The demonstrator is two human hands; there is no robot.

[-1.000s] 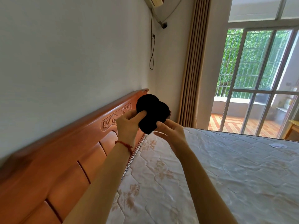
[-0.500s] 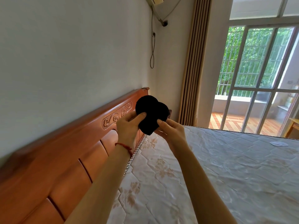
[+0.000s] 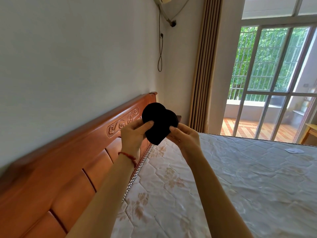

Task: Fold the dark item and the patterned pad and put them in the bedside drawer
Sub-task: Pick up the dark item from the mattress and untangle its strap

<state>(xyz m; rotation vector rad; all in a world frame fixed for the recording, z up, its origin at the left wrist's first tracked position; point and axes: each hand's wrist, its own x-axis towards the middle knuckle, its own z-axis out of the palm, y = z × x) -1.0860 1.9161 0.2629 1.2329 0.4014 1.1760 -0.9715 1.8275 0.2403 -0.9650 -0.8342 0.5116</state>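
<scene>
A small dark item (image 3: 158, 123), black with two rounded lobes at the top and a point at the bottom, is held up in the air above the head end of the bed. My left hand (image 3: 134, 136) pinches its left edge with the thumb on the front. My right hand (image 3: 184, 136) pinches its right edge the same way. A corner of a bedside cabinet (image 3: 179, 117) peeks out behind the item; any drawer is hidden. No patterned pad is in view.
A carved wooden headboard (image 3: 82, 157) runs along the left wall. The bare quilted mattress (image 3: 223, 177) fills the lower right, with a small white paper (image 3: 174, 150) far right. Beige curtains (image 3: 204, 66) and glass balcony doors (image 3: 274, 83) stand beyond the bed.
Both hands have stayed on the dark item and shifted their thumbs a little along its edges. The view has drifted slightly; the item keeps its place in the air.
</scene>
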